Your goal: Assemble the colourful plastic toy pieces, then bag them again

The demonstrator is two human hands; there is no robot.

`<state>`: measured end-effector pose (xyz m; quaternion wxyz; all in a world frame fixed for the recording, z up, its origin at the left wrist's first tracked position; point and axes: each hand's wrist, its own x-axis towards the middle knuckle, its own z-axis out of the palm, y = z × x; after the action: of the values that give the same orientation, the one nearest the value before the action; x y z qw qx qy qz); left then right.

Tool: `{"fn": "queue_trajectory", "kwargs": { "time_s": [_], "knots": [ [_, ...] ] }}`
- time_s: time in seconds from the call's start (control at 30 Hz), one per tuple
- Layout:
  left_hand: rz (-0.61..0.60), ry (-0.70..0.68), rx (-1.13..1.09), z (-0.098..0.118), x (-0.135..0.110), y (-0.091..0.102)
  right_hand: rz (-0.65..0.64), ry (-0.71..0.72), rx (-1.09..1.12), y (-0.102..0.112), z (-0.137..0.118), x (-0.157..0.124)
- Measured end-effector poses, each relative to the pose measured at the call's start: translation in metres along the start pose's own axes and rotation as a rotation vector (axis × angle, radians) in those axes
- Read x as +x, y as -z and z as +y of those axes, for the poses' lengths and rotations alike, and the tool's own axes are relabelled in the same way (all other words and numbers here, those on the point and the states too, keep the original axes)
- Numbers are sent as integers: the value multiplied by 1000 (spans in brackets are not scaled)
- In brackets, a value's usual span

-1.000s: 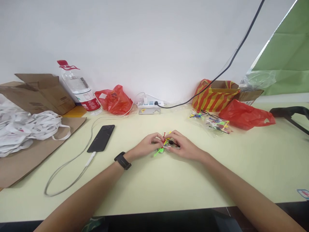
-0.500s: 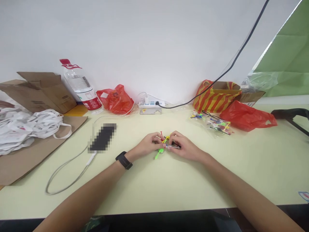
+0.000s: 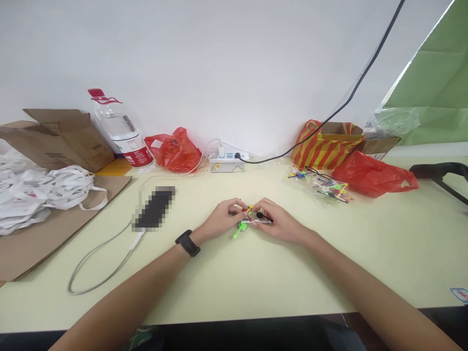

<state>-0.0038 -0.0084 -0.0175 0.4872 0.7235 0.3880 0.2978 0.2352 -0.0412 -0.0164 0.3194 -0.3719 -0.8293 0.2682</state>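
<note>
A small cluster of coloured plastic pieces lies on the table between my two hands. My left hand (image 3: 228, 214) has curled fingers pressed on the cluster's left side, by a red piece; exactly what lies in its pinch is partly hidden. A green plastic piece (image 3: 240, 228), round with a pointed stem, sits just below those fingertips. My right hand (image 3: 276, 219) is closed over the right side, its thumb at a white plastic stick (image 3: 252, 222) and its fingers over a black round-ended piece (image 3: 259, 215). A yellow piece (image 3: 250, 208) shows between both hands.
Bagged plastic pieces (image 3: 325, 185) lie at the right, by a red plastic bag (image 3: 373, 175) and a striped bag (image 3: 321, 151). A power strip (image 3: 228, 157) stands at the wall. Left are a phone (image 3: 155, 207) with a cable, a bottle (image 3: 124, 131), a cardboard box (image 3: 69, 141) and white straps (image 3: 66, 190).
My fingers have shifted slightly on the cluster. More of the green, white and black pieces shows now, and the red tip above my left fingers is less visible. The view has moved a little.
</note>
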Motion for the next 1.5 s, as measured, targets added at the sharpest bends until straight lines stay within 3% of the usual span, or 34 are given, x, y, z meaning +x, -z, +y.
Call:
{"fn": "queue_trajectory", "kwargs": {
  "time_s": [0.2, 0.43, 0.6, 0.73, 1.1, 1.3, 1.5],
  "knots": [
    [-3, -22, 21, 3, 0, 5, -14, 0, -1, 1, -1, 0],
    [197, -166, 280, 2, 2, 7, -26, -6, 5, 1, -2, 0],
    [135, -268, 398, -1, 0, 6, -21, -6, 16, -1, 0, -1],
    [124, -275, 471, -4, 0, 5, -26, -12, 42, 0, 1, 0],
    [210, -305, 436, 5, -2, 5, -43, -25, 48, 0, 1, -1],
    [83, -233, 489, 8, -8, 12, -42, -29, 51, 0, 1, -1],
    [49, -210, 439, 11, -10, 11, -15, -34, 55, 0, 3, -1]
  ]
}}
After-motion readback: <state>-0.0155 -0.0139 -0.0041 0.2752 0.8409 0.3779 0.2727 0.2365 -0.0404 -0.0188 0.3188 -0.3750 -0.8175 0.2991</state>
